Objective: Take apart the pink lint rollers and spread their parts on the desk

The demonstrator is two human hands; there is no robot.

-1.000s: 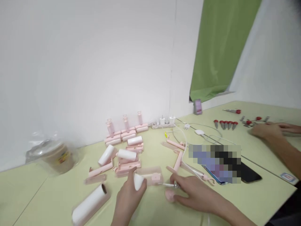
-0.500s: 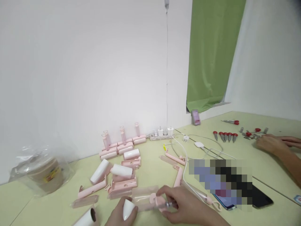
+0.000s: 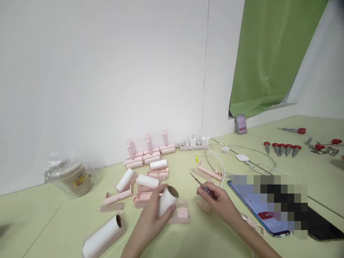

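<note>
A white sticky-paper roll (image 3: 166, 201) is gripped in my left hand (image 3: 152, 220), tilted so its hollow brown core faces up and right. My right hand (image 3: 221, 202) holds a small screwdriver (image 3: 200, 181) by its dark handle, the thin shaft pointing up and left. Below the held roll lies a clear case with a pink disc (image 3: 182, 213), partly hidden by my left hand. Pink roller holders (image 3: 118, 196) and white rolls (image 3: 125, 180) are scattered just beyond. Nearer me on the left, a larger-looking white roll (image 3: 100, 239) rests on the table.
Finished-looking pink rollers (image 3: 152, 157) line the wall beside a power strip (image 3: 196, 146) with white cables. Phones (image 3: 319, 224) lie right of my right hand. Red-handled tools (image 3: 282, 147) and scissors (image 3: 295, 130) sit farther right. A bagged tub (image 3: 80, 182) stands left.
My left hand has raised the roll, its open end now showing. My right hand has drawn the screwdriver away from the clear case and turned its tip up-left. The view has swung left.
</note>
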